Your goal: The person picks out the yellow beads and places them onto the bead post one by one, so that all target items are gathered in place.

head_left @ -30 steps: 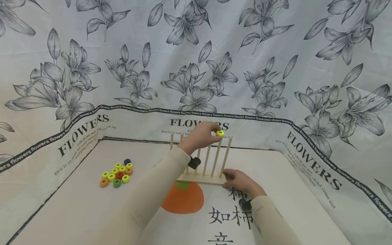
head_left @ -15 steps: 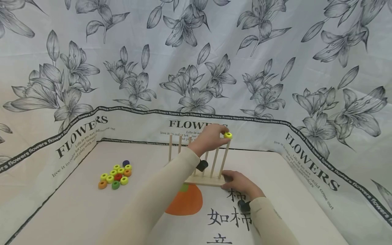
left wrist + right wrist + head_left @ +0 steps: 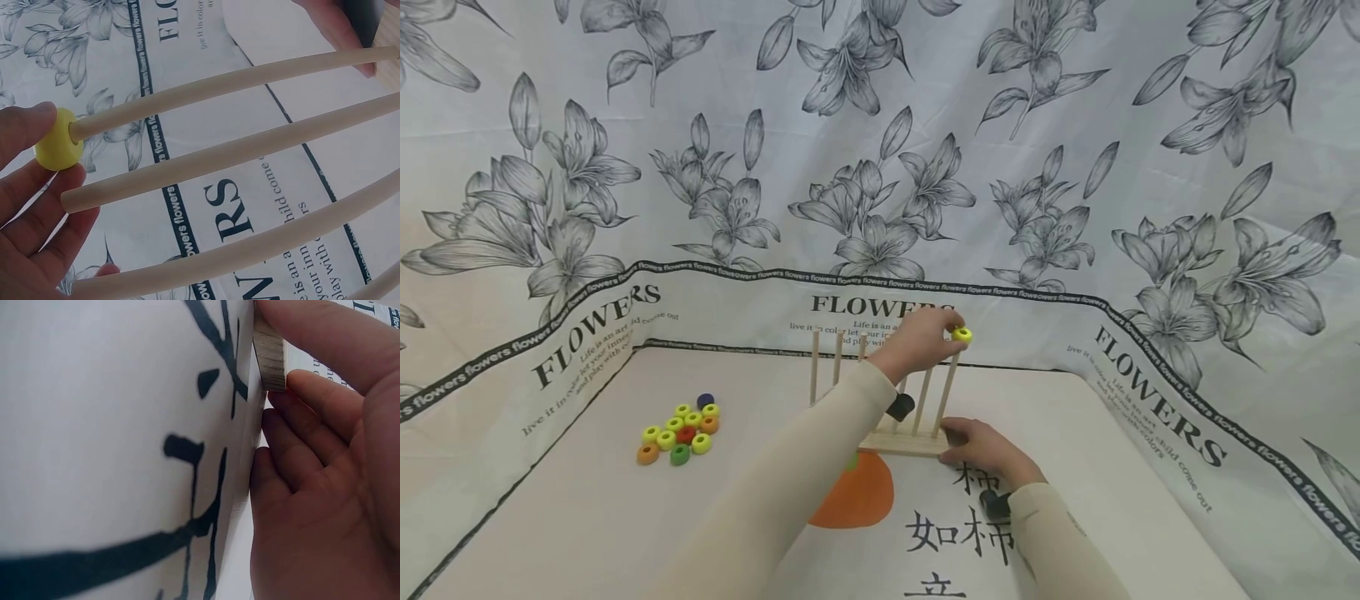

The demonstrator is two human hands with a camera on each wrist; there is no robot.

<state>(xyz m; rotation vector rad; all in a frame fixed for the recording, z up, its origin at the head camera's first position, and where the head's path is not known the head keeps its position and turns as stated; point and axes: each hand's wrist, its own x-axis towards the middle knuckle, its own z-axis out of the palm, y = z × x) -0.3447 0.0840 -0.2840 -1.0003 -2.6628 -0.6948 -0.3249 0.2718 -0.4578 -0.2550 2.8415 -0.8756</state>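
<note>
Compared with the frame from one second ago, the left hand has carried the yellow bead rightward, from the top of the next-to-last rod to the top of the rightmost rod; since half a second ago the shift is slight, and the right hand stays at the end of the wooden base. In the left wrist view the rod's tip meets the bead's hole, though how deep it sits, if it is in at all, cannot be told. The likeliest slip, I judge, is a bead let go while only perched on the tip: a tilted hole or a loosened pinch would let it tumble to the table. Pushing down off-centre could also lean the slender rod, and if the right hand slackened, the base might skid or tip. The left hand's other fingers lie close to the neighbouring rod's end, so a careless sweep could knock it; whether they touch is unclear. As for the hands, the left pinches the bead, thumb on one side and fingertips on the other, its remaining fingers loosely bent. The right grips the base's end between thumb and forefinger, the other fingers slightly curled just beside it. The loose beads, yellow, orange, green, red and dark blue, lie clustered on the left of the table, well apart from the base.
</note>
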